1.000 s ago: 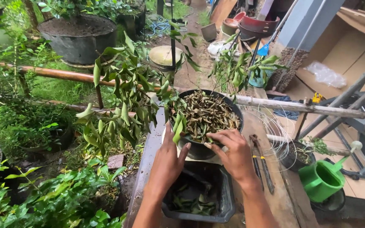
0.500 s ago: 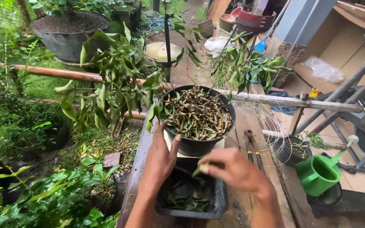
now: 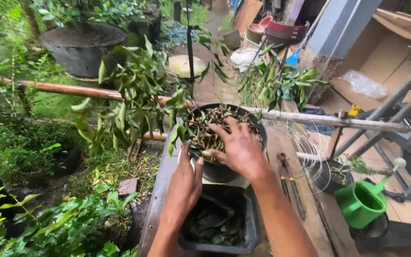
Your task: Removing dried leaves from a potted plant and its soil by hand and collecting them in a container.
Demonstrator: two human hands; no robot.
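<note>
the right hand [image 3: 238,148] lies palm down with its fingers spread wide over the heap of dry, curled brown-green leaves [image 3: 204,134] that fills the round black plastic pot [image 3: 217,170]. the fingertips press into the leaves; whether any leaf is pinched between them cannot be told. the left hand [image 3: 185,183] is flat and open, fingers together and pointing away from the person, its palm against the near left wall of the same pot, holding nothing. the two hands sit close together, the left one just below and to the left of the right.

directly below both wrists, nearer the person, a dark rectangular plastic tray [image 3: 250,223] rests on the weathered wooden bench [image 3: 317,209]; a few green and brown leaves lie in its bottom. to the right of the right forearm, a pair of dark metal pliers [image 3: 288,183] lies on the bench, and beyond it loops of thin pale wire [image 3: 308,145]. further right, off the bench edge, stands a green plastic watering can [image 3: 363,200] beside a small black pot holding a little green plant [image 3: 336,175].

beyond the right hand's fingertips, leafy green branches [image 3: 139,95] droop from the pot toward the left, over a long bamboo pole [image 3: 72,89]. far past that, up and left of the hands, sits a large dark tub of soil [image 3: 84,45].
</note>
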